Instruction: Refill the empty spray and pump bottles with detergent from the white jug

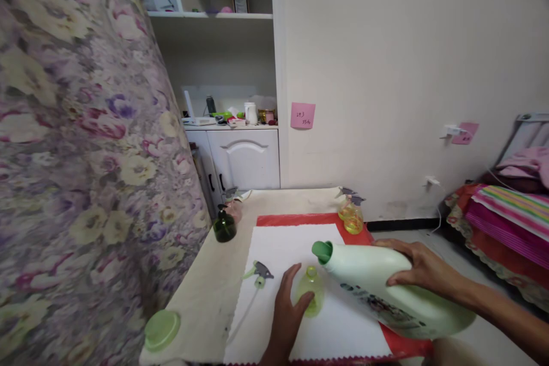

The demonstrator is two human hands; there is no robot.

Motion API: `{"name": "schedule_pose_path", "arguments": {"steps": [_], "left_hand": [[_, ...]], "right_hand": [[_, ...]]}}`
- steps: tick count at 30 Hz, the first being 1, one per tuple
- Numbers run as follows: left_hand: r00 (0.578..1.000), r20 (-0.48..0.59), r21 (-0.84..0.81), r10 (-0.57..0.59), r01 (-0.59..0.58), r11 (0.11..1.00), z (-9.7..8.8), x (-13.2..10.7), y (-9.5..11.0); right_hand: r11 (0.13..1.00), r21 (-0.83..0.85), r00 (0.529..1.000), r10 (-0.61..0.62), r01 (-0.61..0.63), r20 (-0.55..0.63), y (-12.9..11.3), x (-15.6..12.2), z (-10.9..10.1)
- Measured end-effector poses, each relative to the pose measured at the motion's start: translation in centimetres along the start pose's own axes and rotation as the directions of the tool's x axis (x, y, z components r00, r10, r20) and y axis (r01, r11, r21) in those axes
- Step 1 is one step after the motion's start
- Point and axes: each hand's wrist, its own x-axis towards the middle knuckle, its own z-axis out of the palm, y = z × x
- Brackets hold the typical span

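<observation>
My right hand (414, 266) grips a large pale green detergent jug (377, 266), tilted on its side with its green spout (322, 251) pointing left. Below and left of that spout stands a small clear yellow-green bottle (312, 296) without its top. My left hand (288, 309) is at the bottle's left side, fingers spread and thumb in front of it; whether the thumb touches it I cannot tell. A grey and green trigger spray head (259, 271) with a thin tube lies further left on the white cloth (244, 331).
A green cap (162, 330) sits at the table's near left corner. A dark green pump bottle (225, 226) and a pink spray bottle (234, 210) stand at the far left. Yellow spray bottles (353, 221) stand at the far right. A floral curtain (86, 154) hangs at left.
</observation>
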Motion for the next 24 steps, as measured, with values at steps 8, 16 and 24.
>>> {"name": "schedule_pose_path", "arguments": {"steps": [8, 16, 24], "left_hand": [[0.991, 0.106, -0.090, 0.085, -0.075, 0.993, 0.5, 2.1, 3.0], [0.991, 0.088, -0.137, 0.097, -0.084, 0.987, 0.9, 2.4, 2.5], [0.989, 0.130, -0.182, 0.075, -0.051, 0.982, 1.0, 2.8, 2.8]], "right_hand": [[0.969, -0.245, 0.984, 0.013, 0.032, 0.177, -1.5, -0.1, -1.0], [0.937, -0.349, 0.975, 0.059, 0.019, 0.212, -2.1, 0.2, -1.3], [0.892, -0.451, 0.971, 0.076, 0.036, 0.228, -2.3, 0.7, -1.0]]}}
